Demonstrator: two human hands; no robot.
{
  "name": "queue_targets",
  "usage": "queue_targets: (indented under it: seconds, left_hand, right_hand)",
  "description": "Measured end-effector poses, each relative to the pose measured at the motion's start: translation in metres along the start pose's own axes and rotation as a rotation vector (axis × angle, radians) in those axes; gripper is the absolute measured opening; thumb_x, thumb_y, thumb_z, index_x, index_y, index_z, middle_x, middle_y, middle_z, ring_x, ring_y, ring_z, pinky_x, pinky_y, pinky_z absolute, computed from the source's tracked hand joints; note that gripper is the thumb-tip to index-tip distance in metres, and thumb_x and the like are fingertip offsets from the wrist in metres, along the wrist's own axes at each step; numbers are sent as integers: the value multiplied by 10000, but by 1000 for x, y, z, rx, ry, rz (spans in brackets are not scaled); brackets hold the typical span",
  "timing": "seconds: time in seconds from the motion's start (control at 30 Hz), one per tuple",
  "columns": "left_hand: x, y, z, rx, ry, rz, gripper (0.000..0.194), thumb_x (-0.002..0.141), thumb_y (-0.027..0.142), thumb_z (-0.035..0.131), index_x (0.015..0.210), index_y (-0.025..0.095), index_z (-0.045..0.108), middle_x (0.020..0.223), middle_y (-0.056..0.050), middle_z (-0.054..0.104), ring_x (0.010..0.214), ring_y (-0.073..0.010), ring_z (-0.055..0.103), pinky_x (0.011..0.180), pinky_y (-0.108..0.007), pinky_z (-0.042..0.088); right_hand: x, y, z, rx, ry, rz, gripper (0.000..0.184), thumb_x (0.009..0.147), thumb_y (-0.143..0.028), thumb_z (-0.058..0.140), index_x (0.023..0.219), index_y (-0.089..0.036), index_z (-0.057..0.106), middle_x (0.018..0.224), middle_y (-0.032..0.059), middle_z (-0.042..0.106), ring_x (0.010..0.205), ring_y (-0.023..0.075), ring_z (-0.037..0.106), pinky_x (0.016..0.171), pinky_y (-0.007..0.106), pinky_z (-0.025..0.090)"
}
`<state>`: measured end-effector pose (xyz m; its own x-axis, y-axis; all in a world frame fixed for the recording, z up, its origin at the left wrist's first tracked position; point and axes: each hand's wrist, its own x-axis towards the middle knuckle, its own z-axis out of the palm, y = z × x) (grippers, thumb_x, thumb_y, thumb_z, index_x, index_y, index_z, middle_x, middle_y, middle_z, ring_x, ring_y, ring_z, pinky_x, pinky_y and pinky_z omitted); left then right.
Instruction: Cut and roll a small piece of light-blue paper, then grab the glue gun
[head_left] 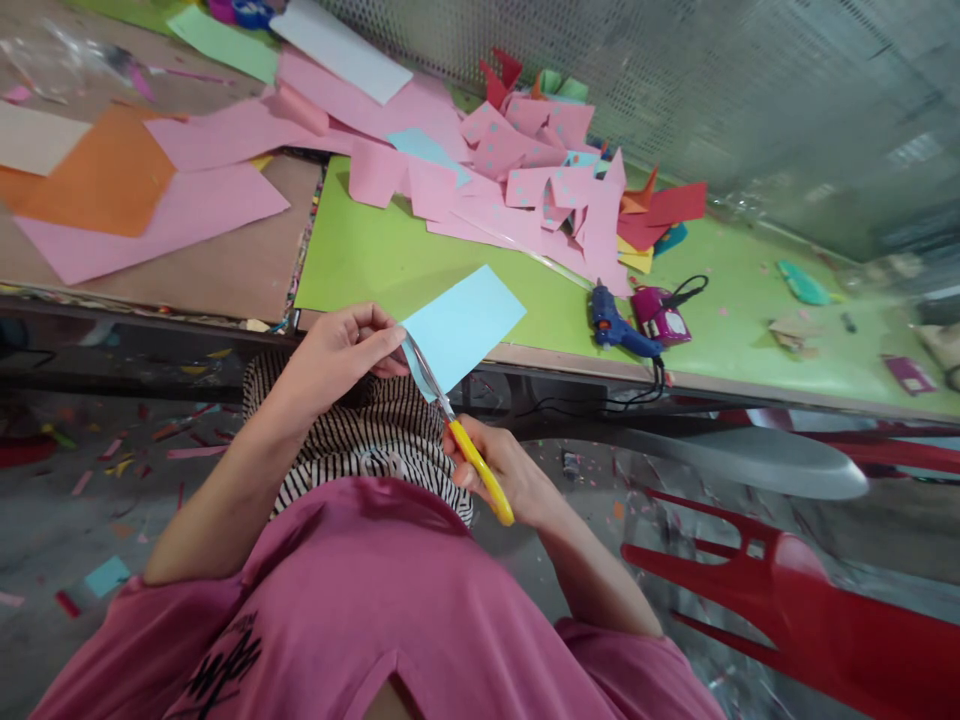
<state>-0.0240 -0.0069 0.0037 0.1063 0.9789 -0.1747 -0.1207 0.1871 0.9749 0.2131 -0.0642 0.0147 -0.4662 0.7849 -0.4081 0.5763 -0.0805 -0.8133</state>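
Scissors on the blue sheet, right at the table's front edge

So the left hand (349,345) has thumb and fingers pinching a corner of the light blue sheet (469,325), which juts out over the front edge of the green table (352,270), just right of its near left corner. Right hand (499,465) has its fingers curled around the yellow-handled scissors (480,470), blades along the sheet's near end. Pink cut pieces (536,185) heap toward the back edge; blue glue gun (619,327) sits near the front edge, further right.

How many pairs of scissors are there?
1: the yellow-handled scissors in the right hand, at the light blue sheet the left hand holds. Others may hide under the pink papers.
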Motion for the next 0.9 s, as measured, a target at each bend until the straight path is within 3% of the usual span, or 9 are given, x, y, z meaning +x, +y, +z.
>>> queue_targets:
  seconds: [0.43, 0.63, 0.8, 0.9]
  left_hand:
    - [-2, 0, 0, 3, -26, 11, 237, 798, 381, 742, 792, 186, 606, 666, 5, 697, 585, -123, 716, 589, -188, 585]
    - [8, 8, 0, 31, 14, 23, 212, 792, 363, 721, 782, 193, 594, 638, 12, 684, 585, -123, 713, 577, -179, 576]
    - [21, 20, -1, -15, 21, 55, 199, 756, 324, 729, 791, 207, 572, 643, 38, 666, 559, -110, 698, 569, -176, 575]
    - [22, 28, -5, -15, 88, 78, 217, 748, 344, 734, 803, 215, 568, 636, 41, 652, 544, -106, 685, 537, -165, 552]
  right_hand:
    - [2, -1, -3, -15, 6, -45, 807, 663, -984, 498, 838, -198, 543, 663, -53, 461, 590, 92, 338, 529, 243, 246]
    - [13, -9, -8, -45, 18, -34, 711, 748, -916, 526, 822, -209, 514, 644, -44, 489, 576, 96, 387, 526, 250, 263]
    - [43, -31, -27, -228, 126, -64, 649, 828, -868, 475, 771, -222, 486, 639, -29, 477, 594, 118, 410, 556, 276, 270]
    - [54, -45, -47, -467, 290, -41, 596, 845, -818, 520, 770, -230, 467, 670, -4, 505, 611, 139, 419, 582, 300, 265]
